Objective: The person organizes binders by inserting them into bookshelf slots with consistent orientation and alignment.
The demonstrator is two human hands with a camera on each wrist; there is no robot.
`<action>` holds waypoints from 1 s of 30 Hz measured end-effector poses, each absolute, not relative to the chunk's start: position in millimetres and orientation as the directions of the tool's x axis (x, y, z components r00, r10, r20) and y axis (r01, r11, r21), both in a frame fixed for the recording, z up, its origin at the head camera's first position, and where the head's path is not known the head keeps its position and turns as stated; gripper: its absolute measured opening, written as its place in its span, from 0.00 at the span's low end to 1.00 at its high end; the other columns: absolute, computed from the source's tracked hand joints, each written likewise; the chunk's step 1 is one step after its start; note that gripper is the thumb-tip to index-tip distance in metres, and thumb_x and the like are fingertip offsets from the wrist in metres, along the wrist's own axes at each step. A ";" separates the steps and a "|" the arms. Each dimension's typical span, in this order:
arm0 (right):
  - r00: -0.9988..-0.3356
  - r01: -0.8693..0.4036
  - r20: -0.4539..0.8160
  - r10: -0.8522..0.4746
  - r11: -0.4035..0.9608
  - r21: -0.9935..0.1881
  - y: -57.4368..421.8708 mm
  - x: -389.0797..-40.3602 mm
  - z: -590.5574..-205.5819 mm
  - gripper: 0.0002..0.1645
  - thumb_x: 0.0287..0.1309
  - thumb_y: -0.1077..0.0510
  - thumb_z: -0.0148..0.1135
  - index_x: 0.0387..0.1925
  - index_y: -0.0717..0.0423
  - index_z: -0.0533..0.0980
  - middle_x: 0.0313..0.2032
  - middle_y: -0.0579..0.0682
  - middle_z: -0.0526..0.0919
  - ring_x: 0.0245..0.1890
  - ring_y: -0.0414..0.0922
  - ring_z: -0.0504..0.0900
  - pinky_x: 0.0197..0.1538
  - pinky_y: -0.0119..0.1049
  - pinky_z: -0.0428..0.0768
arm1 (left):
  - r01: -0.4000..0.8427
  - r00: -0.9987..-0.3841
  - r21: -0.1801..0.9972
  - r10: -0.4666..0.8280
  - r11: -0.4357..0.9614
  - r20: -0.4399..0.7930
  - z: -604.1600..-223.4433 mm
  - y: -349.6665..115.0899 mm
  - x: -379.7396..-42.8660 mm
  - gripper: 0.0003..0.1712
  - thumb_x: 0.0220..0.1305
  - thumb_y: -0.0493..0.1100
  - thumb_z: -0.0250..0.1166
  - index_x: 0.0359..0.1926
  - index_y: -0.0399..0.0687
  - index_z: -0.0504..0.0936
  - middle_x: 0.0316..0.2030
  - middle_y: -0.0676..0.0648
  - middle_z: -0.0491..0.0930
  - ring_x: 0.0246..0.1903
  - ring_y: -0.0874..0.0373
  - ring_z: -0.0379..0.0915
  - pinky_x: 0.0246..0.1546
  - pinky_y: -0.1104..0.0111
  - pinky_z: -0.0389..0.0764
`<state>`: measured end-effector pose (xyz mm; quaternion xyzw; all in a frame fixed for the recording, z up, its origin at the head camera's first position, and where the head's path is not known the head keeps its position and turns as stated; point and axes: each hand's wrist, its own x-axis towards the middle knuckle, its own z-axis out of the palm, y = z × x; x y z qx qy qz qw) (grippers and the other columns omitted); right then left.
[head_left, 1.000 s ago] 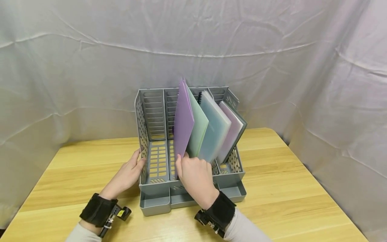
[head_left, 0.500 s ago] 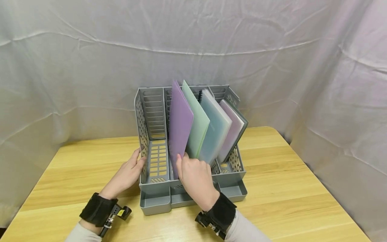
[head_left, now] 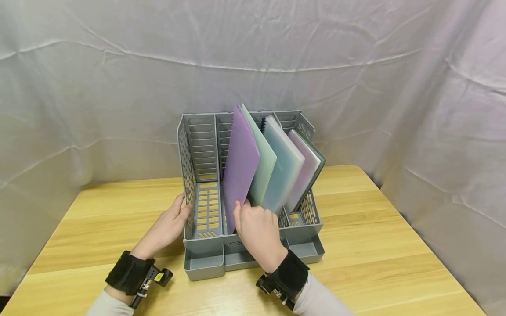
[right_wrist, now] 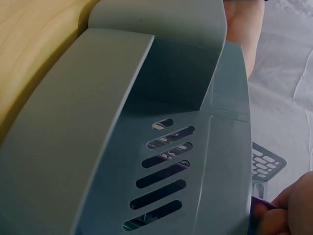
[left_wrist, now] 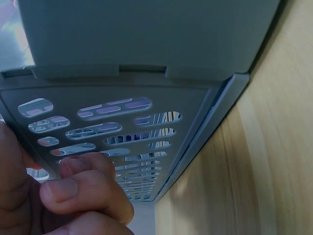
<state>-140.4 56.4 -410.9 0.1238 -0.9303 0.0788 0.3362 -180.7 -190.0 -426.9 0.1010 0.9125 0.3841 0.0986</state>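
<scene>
A grey slotted desk file organizer point(head_left: 203, 244) stands on the table. My left hand point(head_left: 168, 226) grips its left side wall near the front, thumb on the inside; in the left wrist view the curled fingers point(left_wrist: 93, 193) lie against the outside of the perforated wall. With thumb and fingers my right hand point(head_left: 258, 235) pinches the lower front edge of a purple spiral notebook point(head_left: 241, 162), which stands upright in the organizer just left of a mint green folder or notebook point(head_left: 265, 173). The purple notebook's bottom is partly hidden by the organizer's front wall and the hand.
To the right, a blue translucent spiral notebook point(head_left: 281, 171), a pale pink notebook point(head_left: 301, 171) and a dark-covered one point(head_left: 316, 173) lean rightward in the organizer. Small trays point(head_left: 304, 251) run along its front. A wrinkled grey cloth point(head_left: 118, 87) hangs behind the wooden table point(head_left: 363, 245).
Held by my right hand, the purple notebook first swings left, away from the mint green one, then back right against it. My left hand stays on the organizer's wall.
</scene>
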 end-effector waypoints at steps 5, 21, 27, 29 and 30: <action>-0.766 -0.268 0.619 -0.174 0.961 -0.062 58.8 -139.6 -409.6 0.33 0.78 0.52 0.58 0.13 0.45 0.59 0.10 0.43 0.61 0.08 0.44 0.67 0.13 0.32 0.53 | 0.108 -0.960 0.718 0.260 0.687 -0.104 -425.9 -188.9 -180.9 0.42 0.89 0.58 0.37 0.87 0.39 0.37 0.80 0.25 0.54 0.78 0.26 0.56 0.77 0.34 0.57; -0.880 -0.231 0.456 -0.134 0.959 -0.164 72.9 -129.6 -397.8 0.39 0.81 0.44 0.54 0.09 0.43 0.57 0.10 0.41 0.55 0.08 0.42 0.59 0.15 0.31 0.48 | 0.118 -0.960 0.716 0.264 0.688 -0.096 -428.9 -190.5 -183.4 0.42 0.89 0.58 0.39 0.87 0.39 0.39 0.77 0.23 0.60 0.75 0.25 0.62 0.75 0.32 0.61; -0.879 -0.246 0.452 -0.148 0.955 -0.165 78.5 -127.8 -396.7 0.39 0.82 0.44 0.54 0.09 0.43 0.57 0.10 0.40 0.52 0.09 0.41 0.57 0.16 0.32 0.47 | 0.108 -0.960 0.723 0.261 0.682 -0.102 -429.5 -191.7 -182.3 0.42 0.88 0.59 0.39 0.87 0.41 0.39 0.79 0.24 0.58 0.75 0.25 0.61 0.75 0.31 0.60; -0.884 -0.247 0.443 -0.148 0.953 -0.175 80.0 -127.3 -395.8 0.39 0.81 0.44 0.55 0.09 0.43 0.58 0.10 0.40 0.53 0.09 0.41 0.57 0.16 0.32 0.48 | 0.108 -0.960 0.722 0.261 0.683 -0.103 -429.0 -191.6 -182.2 0.42 0.88 0.59 0.39 0.87 0.42 0.39 0.79 0.24 0.57 0.76 0.25 0.60 0.75 0.31 0.60; -0.887 -0.248 0.436 -0.149 0.952 -0.180 80.9 -127.0 -395.2 0.39 0.81 0.44 0.55 0.09 0.43 0.58 0.10 0.40 0.53 0.09 0.41 0.57 0.16 0.32 0.48 | 0.110 -0.960 0.720 0.262 0.685 -0.103 -428.6 -191.5 -182.5 0.42 0.88 0.59 0.39 0.87 0.41 0.39 0.79 0.24 0.57 0.76 0.25 0.60 0.75 0.31 0.60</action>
